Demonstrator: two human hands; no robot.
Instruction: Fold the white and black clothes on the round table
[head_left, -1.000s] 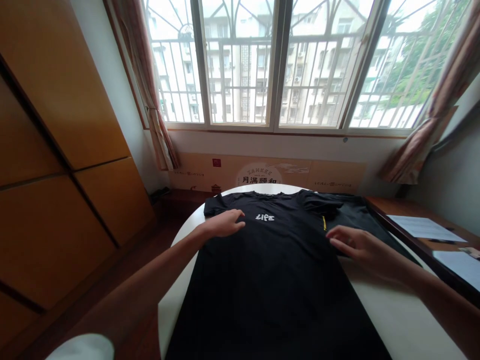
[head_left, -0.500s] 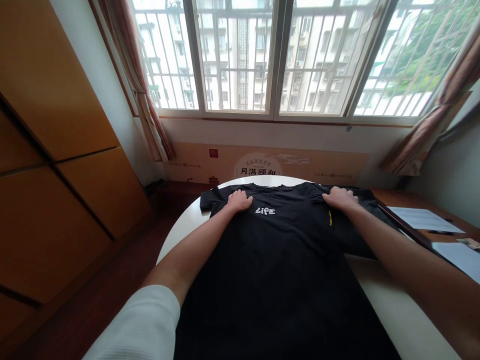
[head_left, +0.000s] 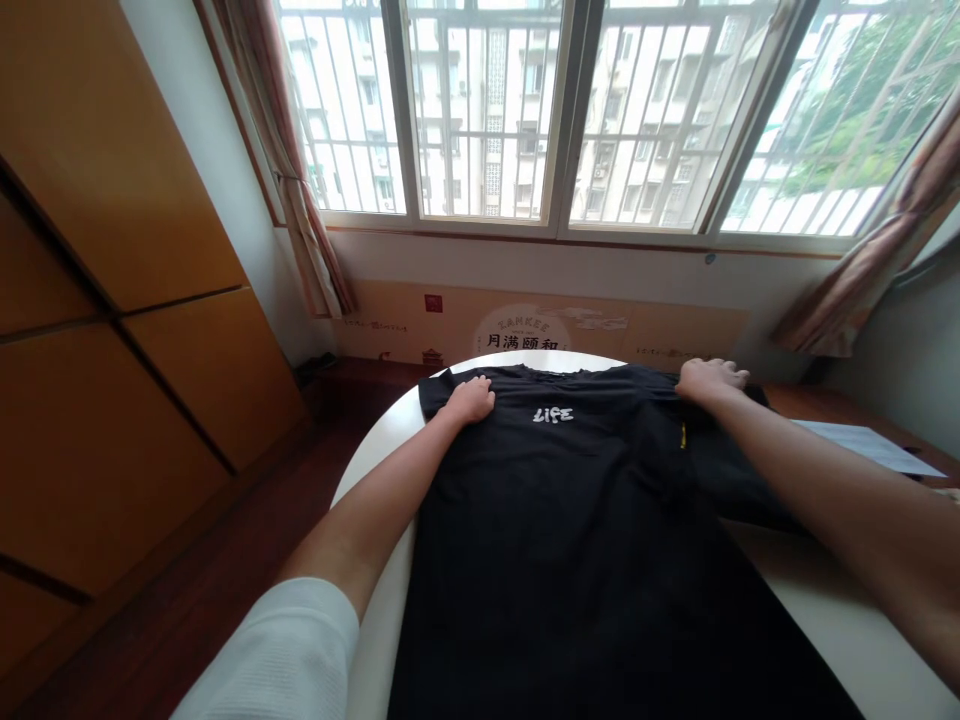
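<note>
A black T-shirt [head_left: 570, 520] with white "LIFE" lettering lies spread face up on a round white table [head_left: 825, 610]. My left hand [head_left: 471, 398] rests on the shirt's left shoulder, fingers curled down onto the cloth. My right hand [head_left: 709, 379] lies on the right shoulder near the sleeve, fingers bent over the fabric at the table's far edge. A second dark garment [head_left: 739, 480] with a small yellow tag lies under the shirt's right side.
A wooden wardrobe [head_left: 112, 300] fills the left. A barred window [head_left: 562, 110] with curtains spans the back wall, a printed cardboard panel [head_left: 525, 325] below it. A wooden desk with white papers [head_left: 870, 445] stands at the right.
Both hands slid up from the shirt's chest to its shoulders. The right hand then moved further out toward the right sleeve. The view shifted slightly.
</note>
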